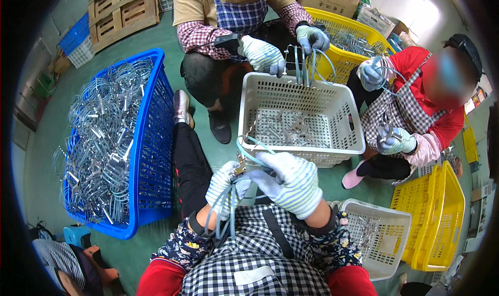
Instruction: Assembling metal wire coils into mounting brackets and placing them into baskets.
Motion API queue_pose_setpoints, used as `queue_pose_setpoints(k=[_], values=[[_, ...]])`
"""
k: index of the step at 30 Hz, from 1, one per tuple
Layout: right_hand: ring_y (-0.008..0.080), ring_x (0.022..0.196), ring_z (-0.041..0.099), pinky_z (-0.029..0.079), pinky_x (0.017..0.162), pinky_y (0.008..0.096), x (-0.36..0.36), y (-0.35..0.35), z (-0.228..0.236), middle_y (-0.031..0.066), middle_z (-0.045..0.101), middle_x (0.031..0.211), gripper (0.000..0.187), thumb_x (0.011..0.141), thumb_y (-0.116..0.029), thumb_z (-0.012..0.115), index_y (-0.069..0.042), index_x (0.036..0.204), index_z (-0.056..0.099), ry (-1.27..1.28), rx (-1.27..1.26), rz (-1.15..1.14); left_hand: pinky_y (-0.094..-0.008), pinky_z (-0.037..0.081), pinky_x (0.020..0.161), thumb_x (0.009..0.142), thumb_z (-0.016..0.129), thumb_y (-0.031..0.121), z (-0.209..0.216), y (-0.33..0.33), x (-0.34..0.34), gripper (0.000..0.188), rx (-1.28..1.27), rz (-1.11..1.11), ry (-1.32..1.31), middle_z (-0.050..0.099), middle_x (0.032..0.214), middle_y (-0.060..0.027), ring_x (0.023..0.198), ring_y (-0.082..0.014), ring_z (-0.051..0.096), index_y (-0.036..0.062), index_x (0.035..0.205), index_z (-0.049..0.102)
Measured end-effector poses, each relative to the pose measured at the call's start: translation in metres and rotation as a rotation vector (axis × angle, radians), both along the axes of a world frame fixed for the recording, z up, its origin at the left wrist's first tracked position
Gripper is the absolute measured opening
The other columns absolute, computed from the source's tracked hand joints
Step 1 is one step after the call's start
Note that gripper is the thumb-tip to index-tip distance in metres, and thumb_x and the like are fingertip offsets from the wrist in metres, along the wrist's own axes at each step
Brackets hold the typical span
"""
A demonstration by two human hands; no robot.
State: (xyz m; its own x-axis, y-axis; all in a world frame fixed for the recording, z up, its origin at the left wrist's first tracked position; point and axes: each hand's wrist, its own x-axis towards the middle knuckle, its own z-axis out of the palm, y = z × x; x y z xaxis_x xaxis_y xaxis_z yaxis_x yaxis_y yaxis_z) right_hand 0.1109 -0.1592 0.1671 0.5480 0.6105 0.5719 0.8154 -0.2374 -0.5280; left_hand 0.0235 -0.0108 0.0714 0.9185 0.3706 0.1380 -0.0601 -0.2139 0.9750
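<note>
Both my hands wear striped knit gloves. My left hand is closed round several blue-grey cable loops, whose ends hang down over my checked apron. A small brassy metal fitting stands up at its fingertips. Close beside it, my right hand curls its fingers round part of a blue-grey cable loop that arcs above both hands. Its fingertips are partly hidden, as is the exact grip. Just beyond my hands stands a light grey crate with loose metal pieces at its bottom.
A blue basket heaped with cables stands at left. Across the grey crate a co-worker's gloved hands hold cables. Another co-worker in red sits at right. Yellow baskets and a whitish crate stand at lower right.
</note>
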Motion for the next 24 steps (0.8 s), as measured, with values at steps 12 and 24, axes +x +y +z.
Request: queue_pose_setpoints(k=[12, 24], values=[[0.0122, 0.063, 0.060, 0.049, 0.060, 0.0247, 0.000, -0.009, -0.011, 0.0063, 0.064, 0.077, 0.030, 0.069, -0.007, 0.073, -0.005, 0.098, 0.063, 0.200, 0.312, -0.206, -0.0211, 0.040, 0.052, 0.084, 0.060, 0.017, 0.001, 0.005, -0.003, 0.016, -0.148, -0.007, -0.103, 0.058, 0.063, -0.0014, 0.057, -0.0084, 0.053, 0.0019, 0.087, 0.064], [0.0297, 0.089, 0.061, 0.049, 0.078, 0.0350, 0.004, -0.013, -0.041, 0.0150, 0.060, 0.101, 0.054, 0.066, -0.030, 0.076, -0.003, 0.109, 0.058, 0.230, 0.056, -0.050, -0.0209, 0.037, 0.046, 0.088, 0.057, 0.036, 0.014, -0.012, -0.003, 0.036, -0.919, -0.044, -0.017, 0.048, 0.057, 0.0012, 0.052, -0.0105, 0.047, 0.0001, 0.083, 0.058]])
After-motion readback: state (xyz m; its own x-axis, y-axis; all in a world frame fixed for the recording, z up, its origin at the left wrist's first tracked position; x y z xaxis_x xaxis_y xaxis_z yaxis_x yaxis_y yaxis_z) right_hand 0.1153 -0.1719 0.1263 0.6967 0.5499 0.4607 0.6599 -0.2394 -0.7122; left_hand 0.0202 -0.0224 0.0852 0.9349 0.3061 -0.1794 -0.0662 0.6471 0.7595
